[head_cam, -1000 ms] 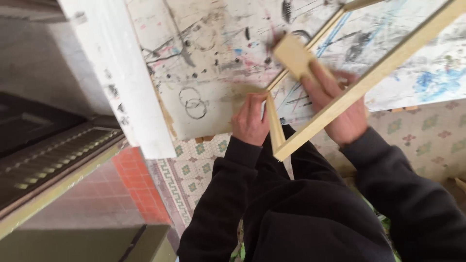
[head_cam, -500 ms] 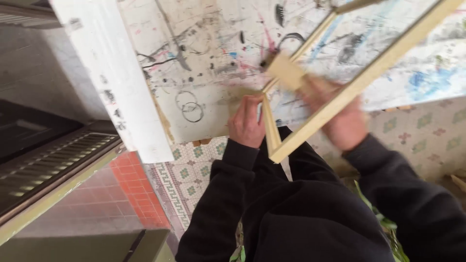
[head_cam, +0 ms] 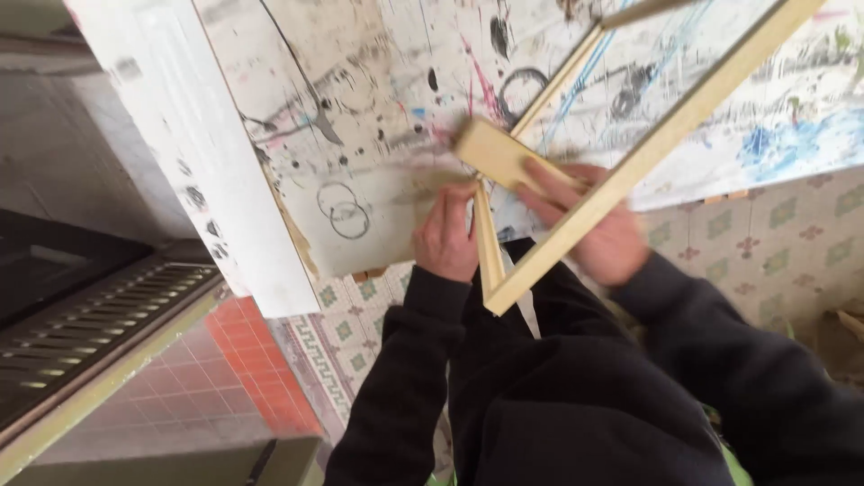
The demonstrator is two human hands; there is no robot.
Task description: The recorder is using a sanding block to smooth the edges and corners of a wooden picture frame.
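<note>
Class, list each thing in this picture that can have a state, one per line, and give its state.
Wooden frame: tilted, its corner lying on the table.
Wooden block: held flat against the frame.
Left hand: gripping the frame near its corner.
Right hand: blurred, pressing the block.
Table: spattered with paint.

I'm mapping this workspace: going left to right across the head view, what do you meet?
Metal grate → white board edge → left hand → small wooden block → right hand, behind the wooden frame.
</note>
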